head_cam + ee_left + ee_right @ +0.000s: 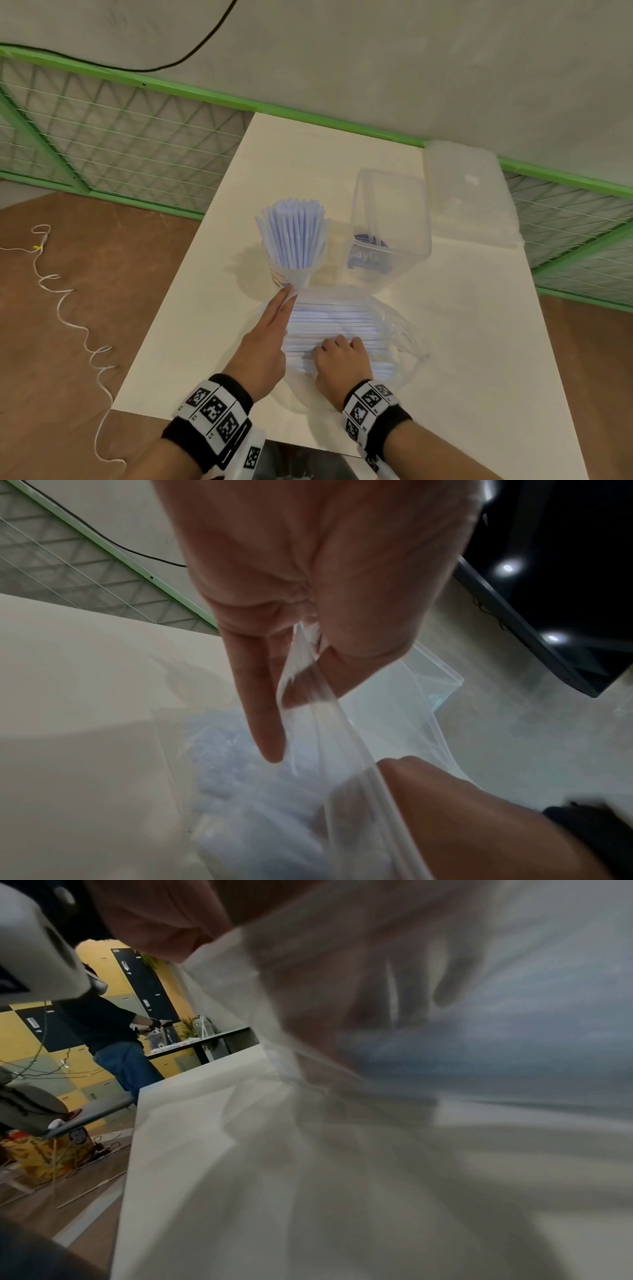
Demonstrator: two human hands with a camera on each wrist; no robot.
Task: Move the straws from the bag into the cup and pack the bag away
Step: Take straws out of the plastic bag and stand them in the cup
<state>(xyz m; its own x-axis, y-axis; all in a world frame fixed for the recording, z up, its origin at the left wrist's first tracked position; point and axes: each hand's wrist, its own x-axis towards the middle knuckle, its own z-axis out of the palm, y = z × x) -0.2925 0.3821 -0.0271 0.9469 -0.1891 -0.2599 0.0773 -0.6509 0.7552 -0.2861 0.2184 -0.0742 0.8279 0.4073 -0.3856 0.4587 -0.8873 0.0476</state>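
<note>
A clear zip bag (394, 329) lies on the white table (462, 342) with pale blue straws (332, 318) inside it. My left hand (286, 298) pinches the bag's open rim between thumb and fingers, as the left wrist view shows with the left hand (301, 669) on the bag (342, 737). My right hand (337, 349) is inside the bag's mouth, fingers curled round a bunch of straws (514, 1042). Just behind the bag stands a cup (291, 270) full of upright straws (293, 233).
A clear plastic container (390, 212) stands right of the cup, with its lid (469, 192) behind it. A green mesh fence (120, 137) runs along the far side. A white cord (68, 308) lies on the brown floor to the left.
</note>
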